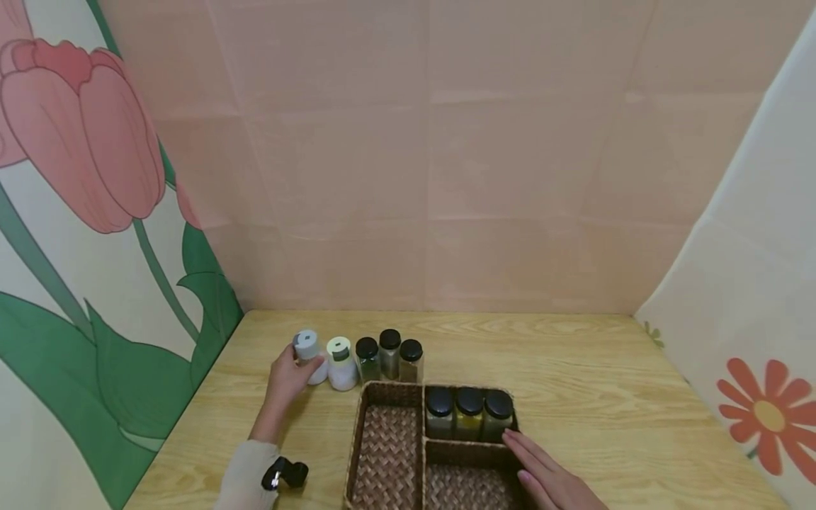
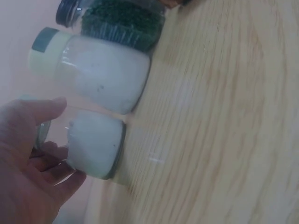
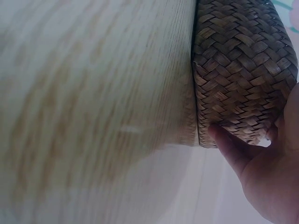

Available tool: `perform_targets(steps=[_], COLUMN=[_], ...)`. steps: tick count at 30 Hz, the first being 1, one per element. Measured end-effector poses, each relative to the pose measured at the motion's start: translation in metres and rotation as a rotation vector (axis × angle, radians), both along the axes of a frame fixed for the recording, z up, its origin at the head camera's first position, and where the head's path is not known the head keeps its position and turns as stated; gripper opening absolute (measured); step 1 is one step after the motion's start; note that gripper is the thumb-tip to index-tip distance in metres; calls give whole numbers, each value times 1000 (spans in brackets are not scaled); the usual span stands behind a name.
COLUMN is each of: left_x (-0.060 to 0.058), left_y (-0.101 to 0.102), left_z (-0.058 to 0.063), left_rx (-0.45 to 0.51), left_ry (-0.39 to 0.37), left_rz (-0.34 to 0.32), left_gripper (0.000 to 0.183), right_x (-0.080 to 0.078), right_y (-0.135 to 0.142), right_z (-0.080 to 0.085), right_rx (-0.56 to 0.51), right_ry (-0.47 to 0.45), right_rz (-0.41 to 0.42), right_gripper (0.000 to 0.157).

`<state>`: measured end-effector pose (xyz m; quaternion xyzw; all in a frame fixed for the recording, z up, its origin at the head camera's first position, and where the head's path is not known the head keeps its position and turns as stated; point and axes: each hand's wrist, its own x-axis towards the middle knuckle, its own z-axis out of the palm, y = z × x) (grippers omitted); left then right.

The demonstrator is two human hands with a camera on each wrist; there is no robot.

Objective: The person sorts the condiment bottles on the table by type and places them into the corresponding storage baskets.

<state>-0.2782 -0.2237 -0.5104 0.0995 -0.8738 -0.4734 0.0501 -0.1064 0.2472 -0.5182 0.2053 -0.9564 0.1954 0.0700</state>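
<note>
My left hand (image 1: 292, 377) grips a clear seasoning jar (image 2: 96, 143) with a pale cap and white contents, its thumb on one side and its fingers curled round the other. In the head view the jar stands at the left end of a row. Beside it is a second white-filled jar (image 1: 343, 368) with a pale flip cap. My right hand (image 1: 553, 476) rests at the right side of a brown woven basket (image 1: 423, 418), straight fingers against its rim. In the right wrist view one digit touches the outer weave (image 3: 243, 70). Part of this hand is cut off.
Several black-lidded spice jars (image 1: 389, 350) stand behind the basket. Three more dark-lidded jars (image 1: 469, 411) fill its back right compartment. The left compartment (image 1: 390, 453) and the front right one show bare weave. All rests on a wooden table (image 1: 612, 397) before a pink cloth (image 1: 427, 156).
</note>
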Motion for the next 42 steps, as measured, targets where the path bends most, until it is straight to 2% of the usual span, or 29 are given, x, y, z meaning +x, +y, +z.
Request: perform_targets(steps=[5, 8, 13, 19, 28, 42], left_x=[4, 6, 10, 16, 28, 47], left_y=[-2, -2, -4, -7, -4, 8], left_z=[4, 8, 19, 30, 51, 75], left_rx=[-12, -22, -33, -61, -85, -80], left_ry=[18, 32, 76, 137, 200, 223], left_rz=[0, -1, -18, -38, -27, -33], left_gripper=[71, 69, 68, 66, 67, 65], right_x=[1, 1, 0, 0, -2, -1], right_y=[0, 0, 0, 2, 3, 4], right_z=[-2, -1, 0, 0, -3, -2], right_rx=[-2, -2, -12, -19, -15, -27], right_ry=[27, 9, -14, 7, 59, 20], right_rz=[1, -2, 0, 32, 42, 62], right_gripper=[44, 44, 45, 45, 47, 47])
